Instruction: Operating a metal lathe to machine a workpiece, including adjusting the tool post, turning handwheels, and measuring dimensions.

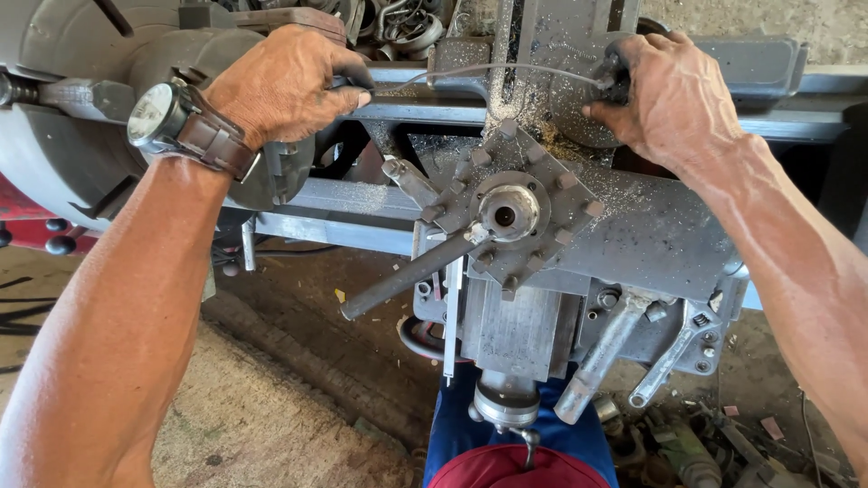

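Handles: two grey levers [624, 348] are hanging off the lathe carriage's near face, closest to the camera.
Tool post: the square turret [509, 212] is sitting mid-carriage, its long lever [407, 276] sticking out toward the near left.
Chips: metal swarf [633, 194] is lying scattered over the carriage [669, 239].
Wire: a thin grey wire [488, 69] is stretching between both hands, above the tool post.
Left hand [285, 86]: closing on the wire's left end, beside the chuck [63, 136]; a wristwatch [158, 116] is showing.
Right hand [674, 95]: gripping the wire's right end, farthest back.
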